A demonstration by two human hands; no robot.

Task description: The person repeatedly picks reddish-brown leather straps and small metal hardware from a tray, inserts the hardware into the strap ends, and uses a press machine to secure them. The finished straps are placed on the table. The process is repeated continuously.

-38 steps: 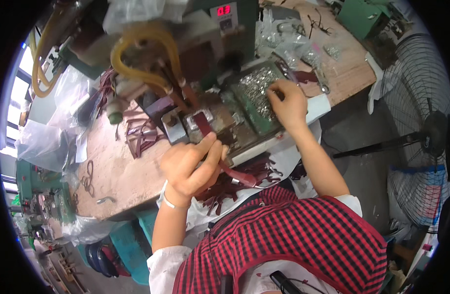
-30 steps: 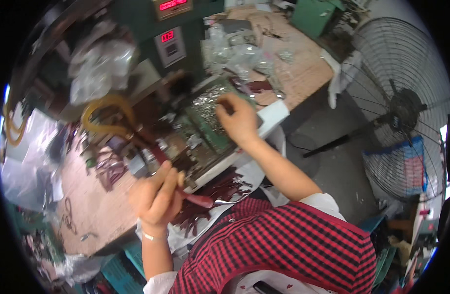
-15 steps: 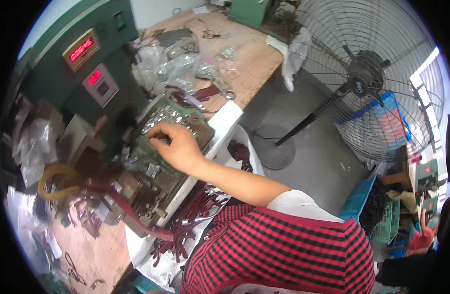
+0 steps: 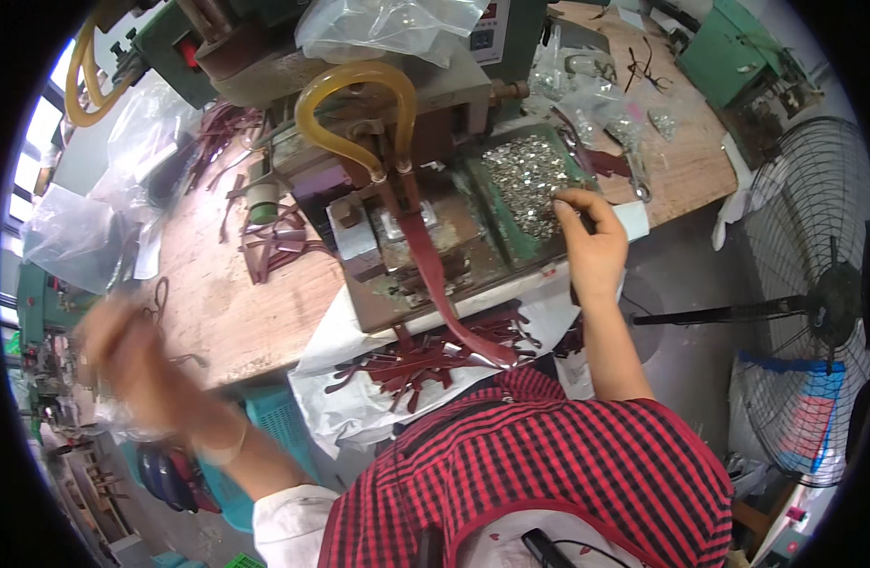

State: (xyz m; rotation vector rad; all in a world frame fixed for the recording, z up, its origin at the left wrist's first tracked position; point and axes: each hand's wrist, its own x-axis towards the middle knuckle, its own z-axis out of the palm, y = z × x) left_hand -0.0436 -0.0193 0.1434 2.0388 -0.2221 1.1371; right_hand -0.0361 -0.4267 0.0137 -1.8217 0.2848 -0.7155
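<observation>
My right hand (image 4: 596, 254) is at the right edge of a green tray, its thumb and forefinger pinched together beside a heap of small shiny metal pieces (image 4: 525, 175). Whatever the fingertips hold is too small to make out. Off to the left, my left hand (image 4: 136, 364) is smeared by motion, so its fingers cannot be read. Between the hands stands a press machine (image 4: 454, 104) with a looped yellow hose (image 4: 307, 99). A dark red strap (image 4: 433, 275) runs from under its head down towards me, ending over a pile of similar straps (image 4: 416, 364) on white sheeting.
More dark red straps (image 4: 278, 244) lie on the wooden table left of the press, near clear plastic bags (image 4: 80, 232). A large standing fan (image 4: 833, 293) is at the right. Below the table's left side is a turquoise basket (image 4: 283, 421).
My view has swung left, bringing the press to the middle and my left hand into sight. My right hand stays by the metal pieces, now at the tray's right edge.
</observation>
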